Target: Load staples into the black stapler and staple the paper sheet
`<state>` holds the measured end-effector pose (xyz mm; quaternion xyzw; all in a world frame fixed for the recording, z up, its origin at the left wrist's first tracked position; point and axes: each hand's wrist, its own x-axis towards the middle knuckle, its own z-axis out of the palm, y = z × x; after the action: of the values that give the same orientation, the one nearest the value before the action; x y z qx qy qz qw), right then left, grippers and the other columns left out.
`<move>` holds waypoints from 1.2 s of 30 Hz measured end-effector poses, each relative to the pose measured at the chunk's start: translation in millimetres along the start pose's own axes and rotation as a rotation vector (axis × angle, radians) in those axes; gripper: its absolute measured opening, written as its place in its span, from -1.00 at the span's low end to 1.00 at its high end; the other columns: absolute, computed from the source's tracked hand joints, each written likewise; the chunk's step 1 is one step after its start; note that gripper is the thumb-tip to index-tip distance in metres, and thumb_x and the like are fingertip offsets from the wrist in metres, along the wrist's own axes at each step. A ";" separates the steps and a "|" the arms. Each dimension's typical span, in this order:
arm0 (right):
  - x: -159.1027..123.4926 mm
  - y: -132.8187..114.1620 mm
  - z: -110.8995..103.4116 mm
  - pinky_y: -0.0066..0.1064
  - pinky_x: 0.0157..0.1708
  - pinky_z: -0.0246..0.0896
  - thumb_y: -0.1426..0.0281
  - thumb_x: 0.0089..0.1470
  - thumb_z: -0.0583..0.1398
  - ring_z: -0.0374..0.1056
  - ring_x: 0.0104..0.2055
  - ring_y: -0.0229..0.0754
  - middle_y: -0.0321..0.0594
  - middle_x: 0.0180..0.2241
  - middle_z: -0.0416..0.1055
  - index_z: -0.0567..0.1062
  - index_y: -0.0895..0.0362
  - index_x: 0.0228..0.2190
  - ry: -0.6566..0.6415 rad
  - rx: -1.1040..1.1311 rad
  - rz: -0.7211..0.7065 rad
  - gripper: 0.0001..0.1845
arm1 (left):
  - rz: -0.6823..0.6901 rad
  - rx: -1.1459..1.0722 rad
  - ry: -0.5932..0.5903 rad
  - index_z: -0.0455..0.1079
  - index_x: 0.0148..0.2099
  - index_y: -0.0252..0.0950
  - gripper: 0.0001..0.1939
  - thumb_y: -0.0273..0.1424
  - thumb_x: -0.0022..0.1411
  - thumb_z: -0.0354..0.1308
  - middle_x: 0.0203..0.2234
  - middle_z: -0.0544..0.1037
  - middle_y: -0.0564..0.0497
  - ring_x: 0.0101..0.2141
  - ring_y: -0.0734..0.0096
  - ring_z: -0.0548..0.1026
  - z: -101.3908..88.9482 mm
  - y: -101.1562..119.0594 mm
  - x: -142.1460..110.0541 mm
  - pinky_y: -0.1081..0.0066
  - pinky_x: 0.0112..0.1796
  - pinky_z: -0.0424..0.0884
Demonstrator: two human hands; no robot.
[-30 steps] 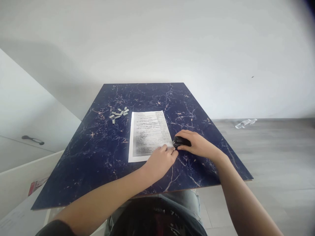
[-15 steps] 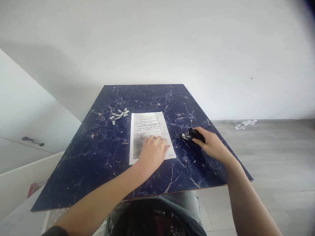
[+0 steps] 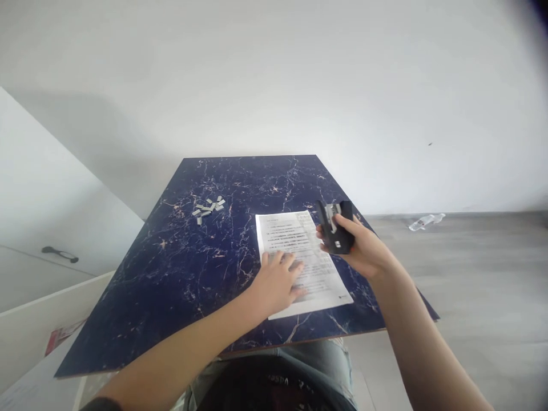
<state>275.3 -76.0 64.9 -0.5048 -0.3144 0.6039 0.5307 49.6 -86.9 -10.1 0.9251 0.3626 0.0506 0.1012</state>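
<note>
On the blue marbled table (image 3: 231, 182), a printed sheet of paper (image 3: 314, 285) lies flat, its lower edge near the table's front. My left hand (image 3: 278, 279) rests on the left half of the sheet with its fingers spread, pressing on the print. Above the sheet's upper right edge, my right hand (image 3: 363, 245) is wrapped around a black stapler (image 3: 336, 240) with a metal part along its middle. The stapler is raised off the table and turned upward. Whether there is more than one sheet, I cannot tell.
Several small grey strips (image 3: 206, 212) lie loosely in a group on the left half of the table. A clear plastic bottle (image 3: 426, 222) is on the floor by the wall. To the left stands a white cabinet with a dark handle (image 3: 60, 254).
My left hand has slid the sheet rightward and toward me. My right hand has lifted the stapler from the table and turned it upright near the sheet's right edge.
</note>
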 end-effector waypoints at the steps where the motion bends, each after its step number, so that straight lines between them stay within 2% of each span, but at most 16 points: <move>1: 2.4 -1.8 9.9 -0.08 -0.17 0.54 0.18 0.19 0.29 0.55 -0.09 0.04 -0.13 -0.16 0.59 0.42 -0.03 -0.06 -0.041 0.039 0.029 -0.68 | 0.022 -0.010 0.004 0.25 0.41 -0.17 -0.31 0.06 0.39 0.03 0.33 0.30 -0.22 0.32 -0.35 0.13 2.6 2.4 -0.8 -0.38 0.23 0.03; 3: 6.9 -5.2 29.2 -0.01 -0.11 0.52 0.18 0.24 0.22 0.55 -0.09 0.06 -0.06 -0.14 0.58 0.41 0.03 -0.06 -0.109 0.099 0.065 -0.70 | 0.058 -0.034 -0.002 0.19 0.45 -0.17 -0.24 0.13 0.39 -0.06 0.38 0.23 -0.23 0.37 -0.45 0.00 7.1 6.6 -2.1 -0.49 0.23 -0.10; 5: 10.9 -8.9 47.3 -0.03 -0.15 0.52 0.19 0.26 0.17 0.55 -0.12 0.07 -0.04 -0.15 0.57 0.42 0.07 -0.05 -0.155 0.121 0.062 -0.71 | 0.126 -0.056 -0.025 0.13 0.47 -0.19 -0.23 0.13 0.41 -0.13 0.42 0.16 -0.26 0.39 -0.46 -0.04 10.1 9.8 -2.7 -0.49 0.22 -0.10; 9: 22.4 -14.0 78.2 -0.15 -0.30 0.48 0.21 0.25 0.15 0.53 -0.21 0.02 -0.09 -0.20 0.56 0.43 0.07 -0.02 -0.294 0.101 0.043 -0.68 | 0.290 -0.048 -0.028 0.12 0.47 -0.22 -0.32 0.02 0.49 -0.20 0.44 0.11 -0.26 0.41 -0.36 -0.05 13.9 14.2 -2.6 -0.47 0.23 -0.06; 11: 33.1 -11.9 89.1 -0.19 -0.33 0.45 0.24 0.23 0.13 0.51 -0.26 -0.01 -0.11 -0.23 0.55 0.44 0.08 0.00 -0.377 0.092 0.051 -0.66 | 0.361 -0.040 0.019 0.16 0.44 -0.22 -0.38 -0.04 0.50 -0.17 0.42 0.14 -0.23 0.41 -0.26 0.01 14.4 15.9 -2.1 -0.42 0.24 -0.02; 13: 46.7 -4.5 95.3 -0.23 -0.32 0.44 0.30 0.20 0.13 0.49 -0.30 -0.06 -0.15 -0.24 0.55 0.46 0.08 0.01 -0.445 0.080 0.036 -0.65 | 0.413 -0.025 0.137 0.29 0.35 -0.22 -0.52 -0.22 0.51 -0.09 0.37 0.26 -0.20 0.38 -0.12 0.12 10.8 15.0 -0.9 -0.34 0.27 0.00; 16: 67.0 15.0 94.2 -0.30 -0.28 0.43 0.35 0.16 0.17 0.46 -0.31 -0.13 -0.23 -0.25 0.54 0.48 0.05 0.01 -0.489 0.088 0.012 -0.64 | 0.401 -0.104 0.469 0.49 0.06 -0.25 -0.68 -0.52 0.38 -0.01 0.10 0.55 -0.14 0.15 0.13 0.42 -8.3 -0.3 1.4 -0.10 0.25 0.17; 18: 76.6 30.4 88.1 -0.32 -0.31 0.42 0.31 0.16 0.20 0.45 -0.33 -0.15 -0.26 -0.28 0.53 0.49 0.03 -0.01 -0.490 0.115 0.037 -0.66 | 0.239 -0.248 0.728 0.49 -0.10 -0.25 -0.73 -0.57 0.33 -0.01 -0.12 0.60 -0.11 -0.06 0.23 0.51 -29.7 -24.2 2.2 0.09 0.09 0.37; 20: 82.2 44.3 81.1 -0.36 -0.43 0.37 0.22 0.19 0.21 0.45 -0.33 -0.12 -0.24 -0.29 0.53 0.49 0.02 -0.01 -0.522 0.111 0.064 -0.65 | -0.061 -0.364 0.894 0.46 -0.16 -0.25 -0.75 -0.56 0.36 -0.04 -0.17 0.57 -0.11 -0.13 0.24 0.52 -52.4 -57.5 1.5 0.15 -0.04 0.45; 22: 85.3 55.3 75.7 -0.41 -0.54 0.28 0.15 0.20 0.23 0.46 -0.33 -0.10 -0.18 -0.29 0.53 0.50 0.04 -0.01 -0.565 0.077 0.080 -0.62 | -0.307 -0.460 0.821 0.44 -0.05 -0.25 -0.82 -0.46 0.37 0.05 -0.13 0.56 -0.13 -0.16 0.23 0.54 -69.3 -94.3 -0.7 0.16 -0.11 0.49; 23: 86.6 59.7 74.0 -0.44 -0.58 0.24 0.14 0.19 0.24 0.47 -0.33 -0.11 -0.15 -0.28 0.54 0.52 0.06 -0.02 -0.578 0.056 0.085 -0.61 | -0.346 -0.529 0.696 0.42 0.03 -0.25 -0.77 -0.37 0.35 0.15 -0.08 0.56 -0.15 -0.15 0.21 0.56 -73.7 -111.5 -2.1 0.18 -0.14 0.52; 25: 89.8 66.7 72.1 -0.48 -0.63 0.20 0.14 0.17 0.29 0.46 -0.35 -0.14 -0.11 -0.30 0.55 0.55 0.11 -0.08 -0.567 0.015 0.095 -0.62 | -0.282 -0.697 0.422 0.39 0.15 -0.21 -0.54 -0.25 0.24 0.32 0.02 0.54 -0.17 -0.07 0.16 0.58 -72.6 -139.8 -5.0 0.20 -0.13 0.55; 27: 93.4 71.9 70.9 -0.49 -0.63 0.23 0.14 0.15 0.32 0.45 -0.37 -0.16 -0.08 -0.34 0.55 0.59 0.18 -0.14 -0.533 -0.016 0.109 -0.62 | -0.188 -0.843 0.283 0.39 0.17 -0.19 -0.41 -0.24 0.12 0.43 0.06 0.54 -0.16 -0.02 0.14 0.58 -59.8 -157.7 -7.0 0.20 -0.06 0.55; 29: 96.0 75.2 69.4 -0.47 -0.60 0.30 0.14 0.15 0.33 0.44 -0.39 -0.17 -0.04 -0.34 0.56 0.61 0.23 -0.17 -0.510 -0.026 0.125 -0.60 | -0.192 -0.959 0.288 0.46 0.08 -0.25 -0.46 -0.22 0.09 0.45 -0.05 0.61 -0.16 -0.10 0.16 0.61 -41.0 -166.0 -7.1 0.18 -0.04 0.55; 32: 95.7 75.8 66.6 -0.41 -0.49 0.44 0.14 0.21 0.28 0.46 -0.37 -0.14 -0.01 -0.30 0.58 0.62 0.25 -0.17 -0.490 0.036 0.125 -0.60 | -0.268 -1.049 0.372 0.52 -0.06 -0.32 -0.57 -0.16 0.12 0.42 -0.23 0.65 -0.14 -0.20 0.17 0.64 -18.0 -167.6 -4.2 0.15 -0.06 0.56; 36: 90.9 71.4 66.4 -0.27 -0.30 0.56 0.18 0.27 0.20 0.51 -0.30 -0.08 -0.04 -0.25 0.59 0.59 0.17 -0.09 -0.478 0.131 0.124 -0.65 | -0.269 -1.089 0.486 0.53 -0.03 -0.32 -0.53 -0.15 0.10 0.44 -0.13 0.66 -0.18 -0.10 0.12 0.63 -12.6 -163.4 -0.7 0.14 -0.01 0.54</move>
<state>196.2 4.4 -6.1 -0.3307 -0.3598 0.7564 0.4349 -60.9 31.5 -34.4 0.6485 0.4108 0.4250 0.4796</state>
